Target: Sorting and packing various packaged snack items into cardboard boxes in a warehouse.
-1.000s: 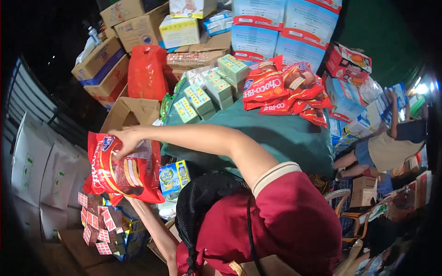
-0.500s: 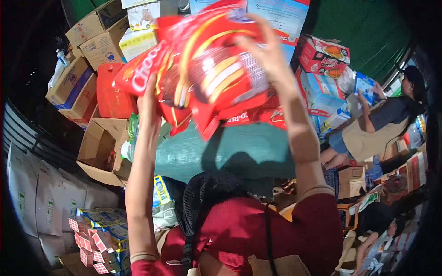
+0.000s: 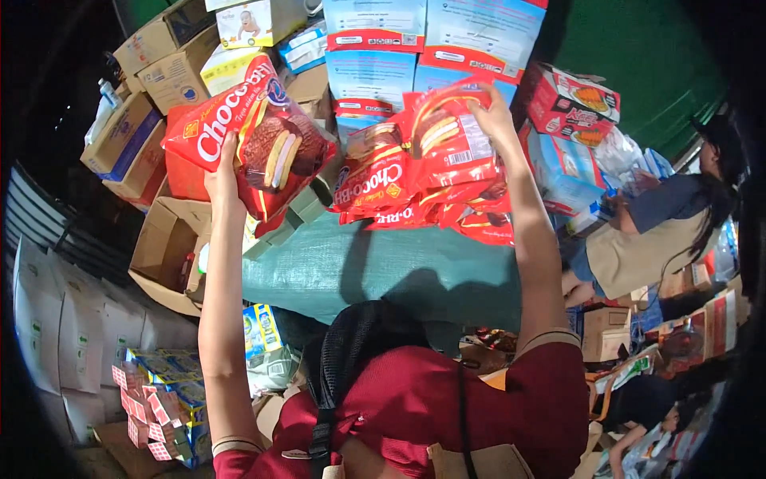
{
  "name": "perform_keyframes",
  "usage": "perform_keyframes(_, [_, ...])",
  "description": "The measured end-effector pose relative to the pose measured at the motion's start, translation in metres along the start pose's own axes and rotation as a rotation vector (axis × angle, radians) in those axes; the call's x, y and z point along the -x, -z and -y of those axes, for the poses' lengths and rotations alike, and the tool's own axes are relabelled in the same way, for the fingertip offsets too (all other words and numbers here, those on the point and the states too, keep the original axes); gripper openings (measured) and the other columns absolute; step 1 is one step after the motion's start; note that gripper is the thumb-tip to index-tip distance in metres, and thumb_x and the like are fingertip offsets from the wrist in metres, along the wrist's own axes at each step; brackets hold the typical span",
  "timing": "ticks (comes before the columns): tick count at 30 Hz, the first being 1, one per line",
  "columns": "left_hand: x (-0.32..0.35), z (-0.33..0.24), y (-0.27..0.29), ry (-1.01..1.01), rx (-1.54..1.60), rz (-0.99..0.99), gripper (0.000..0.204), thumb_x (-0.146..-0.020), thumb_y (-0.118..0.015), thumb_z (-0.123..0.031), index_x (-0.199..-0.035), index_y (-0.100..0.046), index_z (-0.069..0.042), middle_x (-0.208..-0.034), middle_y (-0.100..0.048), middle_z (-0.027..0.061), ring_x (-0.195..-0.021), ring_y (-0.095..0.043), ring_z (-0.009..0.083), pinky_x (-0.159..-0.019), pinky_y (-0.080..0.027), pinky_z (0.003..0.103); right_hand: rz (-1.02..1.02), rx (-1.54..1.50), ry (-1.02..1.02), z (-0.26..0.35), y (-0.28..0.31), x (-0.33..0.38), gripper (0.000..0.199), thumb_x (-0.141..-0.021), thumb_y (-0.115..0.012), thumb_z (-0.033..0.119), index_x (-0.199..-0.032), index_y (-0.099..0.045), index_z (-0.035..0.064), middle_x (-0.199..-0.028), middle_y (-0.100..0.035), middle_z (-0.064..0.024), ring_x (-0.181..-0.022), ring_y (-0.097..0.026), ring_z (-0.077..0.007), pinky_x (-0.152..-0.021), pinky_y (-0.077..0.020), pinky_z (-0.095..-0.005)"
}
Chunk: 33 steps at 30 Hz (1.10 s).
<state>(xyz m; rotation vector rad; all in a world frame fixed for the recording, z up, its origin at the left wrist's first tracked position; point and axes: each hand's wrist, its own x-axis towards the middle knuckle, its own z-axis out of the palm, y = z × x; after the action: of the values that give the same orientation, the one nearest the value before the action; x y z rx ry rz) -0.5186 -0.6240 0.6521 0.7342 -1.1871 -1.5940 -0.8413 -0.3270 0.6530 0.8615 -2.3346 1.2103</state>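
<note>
In my left hand (image 3: 222, 182) is a large red bag of chocolate pies (image 3: 279, 152), gripped by its lower left side and held up at the left. My right hand (image 3: 496, 120) closes on the upper right edge of another red bag of snack pies (image 3: 439, 144), which is above or against a pile. Several similar red bags lie beneath it, among them a red pie bag (image 3: 373, 180) turned upside down. The pile sits at the far edge of a green-covered surface (image 3: 319, 267). My right fingertips are partly hidden.
Blue-and-red cartons (image 3: 373, 80) are stacked behind the bags. An open cardboard box (image 3: 163, 243) stands at the left, below more brown cartons (image 3: 128, 148). At the right, a person (image 3: 654, 231) handles blue packages near a red noodle carton (image 3: 574, 104). White cartons (image 3: 80, 343) line the lower left.
Both bags were raised together in front of me. They are now apart: the left bag has moved left, and my right hand has lowered the other to the pile.
</note>
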Motion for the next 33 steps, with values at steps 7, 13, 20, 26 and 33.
perform_keyframes(7, [0.02,-0.01,-0.005,0.238,0.169,0.253,0.042,-0.083,-0.059,-0.034,-0.115,-0.052,-0.008,-0.111,-0.058,0.0063,-0.099,-0.056,0.0175,-0.086,-0.044,0.031,0.181,0.299,-0.2,0.003,-0.021,0.012,0.067,-0.078,-0.054,0.044,-0.133,-0.026,0.0177,-0.12,-0.039,-0.0289,-0.104,-0.049,-0.0439,-0.086,-0.0414,-0.0482])
perform_keyframes(13, [0.019,0.006,-0.049,0.477,0.257,0.505,0.045,-0.084,-0.056,-0.035,-0.116,-0.051,-0.003,-0.109,-0.059,0.0116,-0.093,-0.06,0.0204,-0.08,-0.051,0.035,0.192,0.313,-0.022,-0.01,-0.017,0.005,0.069,-0.076,-0.062,0.038,-0.131,-0.031,0.0096,-0.121,-0.044,-0.0276,-0.11,-0.047,-0.0408,-0.09,-0.0408,-0.0434])
perform_keyframes(20, [-0.009,0.055,-0.117,0.907,0.557,0.87,0.051,-0.085,-0.052,-0.042,-0.118,-0.05,-0.003,-0.11,-0.057,0.0177,-0.091,-0.061,0.0288,-0.077,-0.052,0.047,0.257,0.134,0.027,-0.035,-0.005,-0.008,0.071,-0.072,-0.065,0.038,-0.131,-0.034,0.013,-0.113,-0.048,-0.0293,-0.106,-0.048,-0.0422,-0.089,-0.0407,-0.0429])
perform_keyframes(26, [-0.014,0.103,-0.155,0.889,0.6,0.929,0.05,-0.088,-0.048,-0.039,-0.121,-0.047,-0.002,-0.116,-0.054,0.018,-0.101,-0.057,0.0278,-0.085,-0.048,0.043,0.188,0.279,-0.054,-0.02,-0.002,0.006,0.068,-0.073,-0.065,0.038,-0.13,-0.035,0.0149,-0.113,-0.045,-0.0303,-0.104,-0.048,-0.0432,-0.087,-0.0423,-0.0429])
perform_keyframes(33, [-0.104,0.209,-0.151,-0.126,-0.53,0.416,0.056,-0.085,-0.051,-0.043,-0.116,-0.047,0.004,-0.109,-0.054,0.0264,-0.1,-0.055,0.0345,-0.083,-0.045,0.039,0.136,0.274,-0.065,-0.004,-0.01,0.008,0.064,-0.075,-0.063,0.039,-0.128,-0.038,0.0163,-0.112,-0.045,-0.027,-0.103,-0.05,-0.0415,-0.086,-0.0432,-0.0435])
